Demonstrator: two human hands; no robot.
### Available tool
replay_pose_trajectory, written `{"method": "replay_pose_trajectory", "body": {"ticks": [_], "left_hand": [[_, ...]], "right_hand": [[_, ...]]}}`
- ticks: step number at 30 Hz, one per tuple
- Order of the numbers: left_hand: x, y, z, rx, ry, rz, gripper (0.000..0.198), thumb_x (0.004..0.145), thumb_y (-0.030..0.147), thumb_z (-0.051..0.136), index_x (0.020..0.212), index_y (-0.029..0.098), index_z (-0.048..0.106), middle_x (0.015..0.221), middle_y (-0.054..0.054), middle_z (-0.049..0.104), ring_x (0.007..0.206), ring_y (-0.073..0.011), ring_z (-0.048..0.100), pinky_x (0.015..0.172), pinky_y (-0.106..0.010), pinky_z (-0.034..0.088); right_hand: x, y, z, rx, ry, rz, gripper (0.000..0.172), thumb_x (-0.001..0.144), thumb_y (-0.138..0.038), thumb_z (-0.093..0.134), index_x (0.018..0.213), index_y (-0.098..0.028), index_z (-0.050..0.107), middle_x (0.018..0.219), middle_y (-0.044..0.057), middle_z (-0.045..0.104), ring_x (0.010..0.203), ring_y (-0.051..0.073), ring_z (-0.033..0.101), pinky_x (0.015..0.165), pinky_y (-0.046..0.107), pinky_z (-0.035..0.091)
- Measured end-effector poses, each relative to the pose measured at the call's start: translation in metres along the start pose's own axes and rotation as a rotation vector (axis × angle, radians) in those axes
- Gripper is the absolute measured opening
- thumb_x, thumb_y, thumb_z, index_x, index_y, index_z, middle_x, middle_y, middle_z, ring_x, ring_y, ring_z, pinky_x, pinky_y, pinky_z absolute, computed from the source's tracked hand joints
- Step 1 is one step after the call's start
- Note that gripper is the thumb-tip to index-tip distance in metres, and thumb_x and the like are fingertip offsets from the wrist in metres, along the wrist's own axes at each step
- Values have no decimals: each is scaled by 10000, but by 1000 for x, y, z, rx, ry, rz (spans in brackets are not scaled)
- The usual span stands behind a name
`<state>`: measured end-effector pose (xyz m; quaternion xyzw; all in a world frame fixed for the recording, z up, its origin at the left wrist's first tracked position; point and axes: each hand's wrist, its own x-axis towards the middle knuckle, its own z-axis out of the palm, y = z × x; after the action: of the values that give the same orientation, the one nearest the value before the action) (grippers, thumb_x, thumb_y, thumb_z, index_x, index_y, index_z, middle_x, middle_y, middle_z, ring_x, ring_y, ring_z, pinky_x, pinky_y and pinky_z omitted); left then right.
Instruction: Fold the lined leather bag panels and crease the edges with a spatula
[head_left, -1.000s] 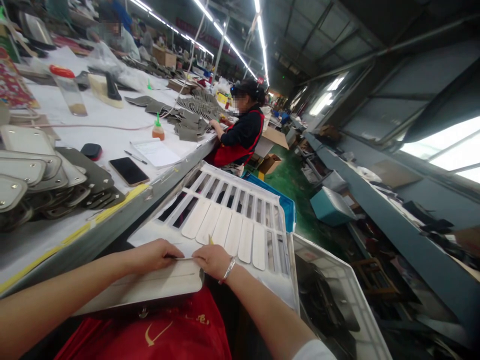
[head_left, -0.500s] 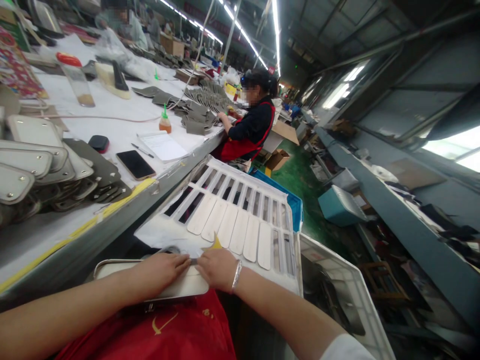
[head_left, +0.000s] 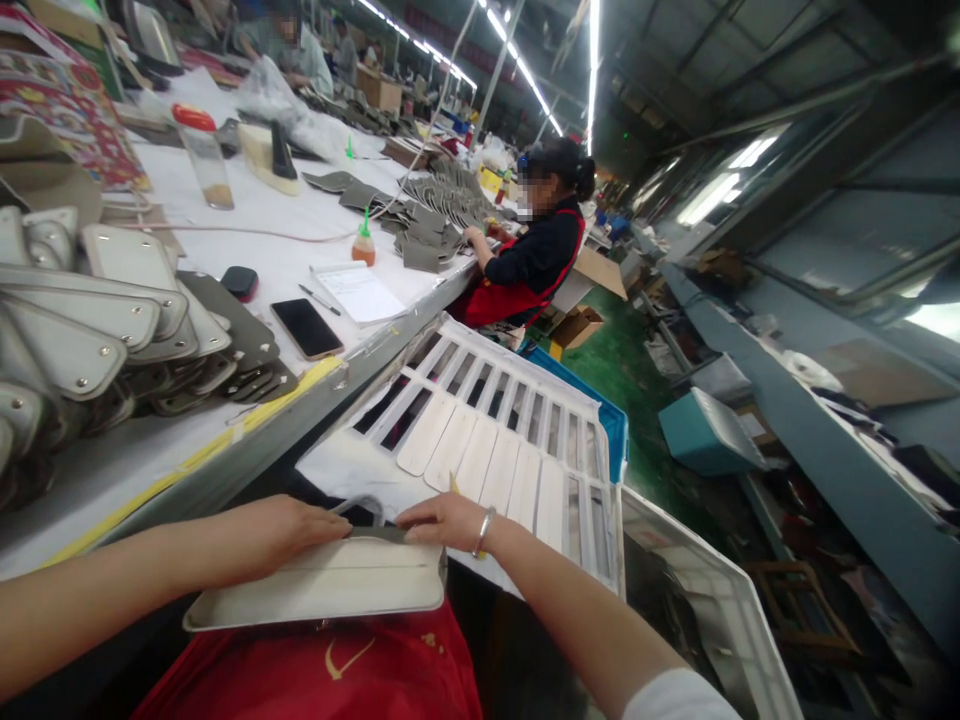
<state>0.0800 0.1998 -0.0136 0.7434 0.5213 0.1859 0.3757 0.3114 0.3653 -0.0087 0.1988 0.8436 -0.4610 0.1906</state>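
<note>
Both hands (apart) touch the panel — far edge.

Between left hand and table, room seems narrow.

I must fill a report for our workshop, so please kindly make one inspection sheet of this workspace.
Surface: white-covered table, yellow strip along its edge.
Work things: pale piece over red cloth; pale strips on a slatted white rack.
Clutter: phone, notebook, pen, red-lidded jar, green-tipped bottle and heaped pieces on the table.
Hands: left hand at the pale piece's upper edge; right hand near that edge's right end; firmness of grip cannot be told.
Cables: thin pinkish cord or hose across the table.
Surroundings: another person at the same table; green floor; lit ceiling tubes.
</note>
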Motion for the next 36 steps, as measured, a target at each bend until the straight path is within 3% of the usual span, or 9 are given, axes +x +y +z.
{"method": "replay_pose_trajectory", "body": {"ticks": [3,9,13,16,23,28,32,36], "left_hand": [[-6,-3,0,79,-92,27,472,840,148,406,1282,278,508,1317,-23,539,1146,-217,550,988,-324,404],[-9,-5,13,254,-32,22,509,826,50,406,1297,221,496,1311,-101,538,1131,-231,563,958,-319,444],[-14,-11,17,325,4,59,571,815,31,444,1350,230,422,1317,-130,528,1116,-259,572,929,-355,472],[-27,-18,11,310,4,71,597,824,42,443,1374,263,375,1343,-95,508,1135,-229,559,950,-323,454],[-74,-29,-10,330,12,-31,576,819,81,435,1347,308,410,1352,-40,505,1163,-203,534,997,-313,407],[-84,-22,-11,370,3,-113,545,837,123,417,1344,323,408,1350,-31,507,1132,-209,559,970,-336,439],[-79,-11,-7,459,-16,-191,545,799,92,413,1315,258,462,1359,-68,493,1120,-232,566,944,-380,457],[-75,-5,-2,539,-17,-211,535,762,71,436,1269,222,521,1339,-96,511,1125,-256,561,943,-422,454]], "right_hand": [[10,-6,1,12,-81,2,380,843,-382,544,1194,-250,597,1157,1,637,1074,165,572,940,242,396],[27,-27,4,-65,-179,-53,399,908,-410,414,1265,-276,531,1197,21,611,1080,170,567,943,266,394],[39,-48,10,-221,-174,-69,396,925,-427,355,1270,-314,513,1188,18,615,1074,208,570,919,332,413],[51,-63,17,-277,-161,-66,396,930,-422,335,1262,-307,518,1205,21,605,1094,211,562,922,334,416],[91,-87,36,-298,-162,-241,393,944,-387,330,1274,-262,503,1210,56,601,1082,200,569,928,313,416],[112,-105,47,-353,-161,-267,435,945,-443,296,1252,-229,518,1110,87,649,991,218,609,854,319,446],[96,-92,39,-356,-153,-300,397,954,-388,295,1269,-256,498,1165,55,623,1016,190,593,872,299,431],[54,-62,19,-308,-135,-125,399,947,-408,294,1275,-310,499,1175,16,621,1007,186,597,843,300,445]]}}
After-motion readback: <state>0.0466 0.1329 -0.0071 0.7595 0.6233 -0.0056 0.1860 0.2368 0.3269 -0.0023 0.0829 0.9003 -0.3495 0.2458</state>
